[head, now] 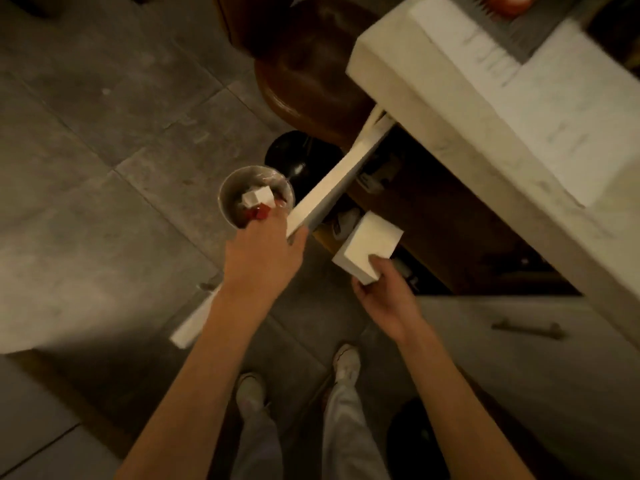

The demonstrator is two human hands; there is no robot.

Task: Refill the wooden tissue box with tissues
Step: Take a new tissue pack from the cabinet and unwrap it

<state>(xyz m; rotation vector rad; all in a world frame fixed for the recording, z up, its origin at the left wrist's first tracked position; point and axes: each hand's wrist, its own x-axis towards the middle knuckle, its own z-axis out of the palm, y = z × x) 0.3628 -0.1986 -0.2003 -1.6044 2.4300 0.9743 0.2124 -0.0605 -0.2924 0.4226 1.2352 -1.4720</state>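
Bare forearms, pale trousers (343, 427), white sneakers (346, 363).

No legible text or labels anywhere; frame's prob. too blurred.

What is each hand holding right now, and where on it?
The right hand holds a white tissue pack by its near lower end. The left hand grips the outer edge of the open white cabinet door.

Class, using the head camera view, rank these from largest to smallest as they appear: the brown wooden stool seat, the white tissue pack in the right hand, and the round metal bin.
1. Brown wooden stool seat
2. and 3. unsure: round metal bin and white tissue pack look alike in size; the pack sits nearer the camera.
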